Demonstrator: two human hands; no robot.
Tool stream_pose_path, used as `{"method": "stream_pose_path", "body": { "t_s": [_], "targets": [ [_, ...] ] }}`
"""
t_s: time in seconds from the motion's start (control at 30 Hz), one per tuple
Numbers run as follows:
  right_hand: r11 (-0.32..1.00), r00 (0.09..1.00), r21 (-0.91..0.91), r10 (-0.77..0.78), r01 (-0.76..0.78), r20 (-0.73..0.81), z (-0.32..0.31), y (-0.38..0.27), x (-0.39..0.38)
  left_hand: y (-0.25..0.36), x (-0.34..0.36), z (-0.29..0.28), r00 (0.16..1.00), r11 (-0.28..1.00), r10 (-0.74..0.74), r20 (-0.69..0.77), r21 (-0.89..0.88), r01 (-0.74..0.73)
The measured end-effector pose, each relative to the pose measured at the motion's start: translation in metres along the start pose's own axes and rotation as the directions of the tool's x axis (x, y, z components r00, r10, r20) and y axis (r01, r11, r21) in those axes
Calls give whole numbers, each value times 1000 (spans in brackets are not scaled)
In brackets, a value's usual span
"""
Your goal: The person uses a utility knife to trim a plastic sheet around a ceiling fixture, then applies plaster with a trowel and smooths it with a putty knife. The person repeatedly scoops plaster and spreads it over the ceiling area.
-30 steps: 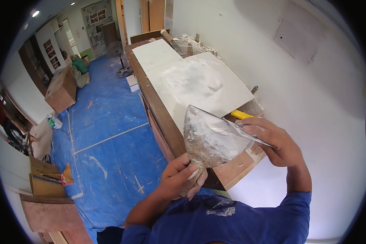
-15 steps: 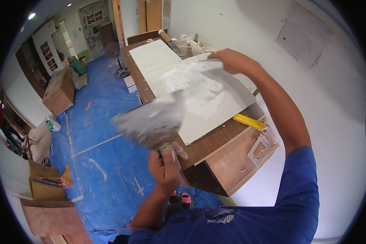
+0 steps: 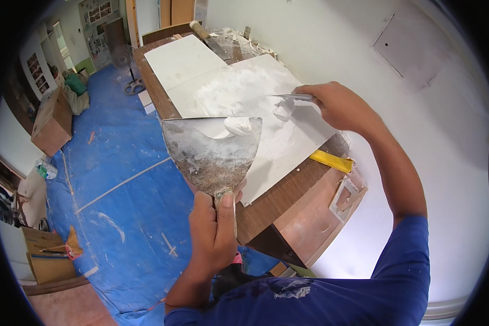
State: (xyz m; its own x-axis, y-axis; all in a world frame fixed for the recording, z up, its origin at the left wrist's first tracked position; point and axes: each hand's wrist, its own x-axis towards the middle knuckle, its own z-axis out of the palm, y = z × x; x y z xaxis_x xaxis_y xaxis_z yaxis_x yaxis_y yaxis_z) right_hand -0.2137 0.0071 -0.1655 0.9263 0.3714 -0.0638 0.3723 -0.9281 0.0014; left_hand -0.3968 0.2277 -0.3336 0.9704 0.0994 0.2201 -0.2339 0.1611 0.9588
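My left hand (image 3: 214, 231) grips the handle of a wide putty knife (image 3: 209, 152), its flared metal blade pointing away from me. A smooth dab of white paste (image 3: 238, 126) sits near the blade's far right corner, and whitish residue smears the rest. My right hand (image 3: 345, 106) is closed on a second putty knife (image 3: 294, 97), seen nearly edge-on. Its blade reaches over a spread heap of white powder (image 3: 228, 91); I cannot tell whether it touches. The powder lies on a white board (image 3: 271, 163) on top of a brown wooden workbench (image 3: 280, 193).
A yellow-handled tool (image 3: 332, 161) lies at the bench's right edge, beside a small whitish frame (image 3: 344, 200). Another wide scraper (image 3: 209, 41) rests at the far end. Blue sheeting (image 3: 130, 217) covers the floor, with a standing fan (image 3: 131, 76) beyond. A white wall (image 3: 445, 217) borders the right.
The left putty knife has gone from tilted and blurred to upright and steady, with the paste dab now visible. My right hand has moved a little right and nearer. The whole view has shifted slightly.
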Motion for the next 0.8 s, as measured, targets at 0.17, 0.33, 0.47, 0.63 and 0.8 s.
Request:
{"method": "stream_pose_path", "body": {
  "t_s": [0.17, 0.33, 0.47, 0.63, 0.8],
  "targets": [
    [965, 936, -79, -262, 250, -236, 42, 10, -25, 2, -1, 2, 999, 1000, 23, 28, 5, -23],
    [934, 917, -95, -357, 345, -181, 55, 5, -22, 1, -2, -1, 1000, 999, 26, 1, 47, -26],
    [981, 984, -128, -133, 148, 122, 5, -5, -23, -1, -1, 2, 998, 998, 66, -15, 0, -66],
    [986, 990, -147, -100, 85, -100, 8, 2, -4, 3, -1, 2, 997, 997, 72, -6, 26, -72],
    [981, 981, -50, -190, 188, -47, 43, 2, -18, -1, -5, 5, 997, 996, 74, 3, 46, -74]
  ]
}}
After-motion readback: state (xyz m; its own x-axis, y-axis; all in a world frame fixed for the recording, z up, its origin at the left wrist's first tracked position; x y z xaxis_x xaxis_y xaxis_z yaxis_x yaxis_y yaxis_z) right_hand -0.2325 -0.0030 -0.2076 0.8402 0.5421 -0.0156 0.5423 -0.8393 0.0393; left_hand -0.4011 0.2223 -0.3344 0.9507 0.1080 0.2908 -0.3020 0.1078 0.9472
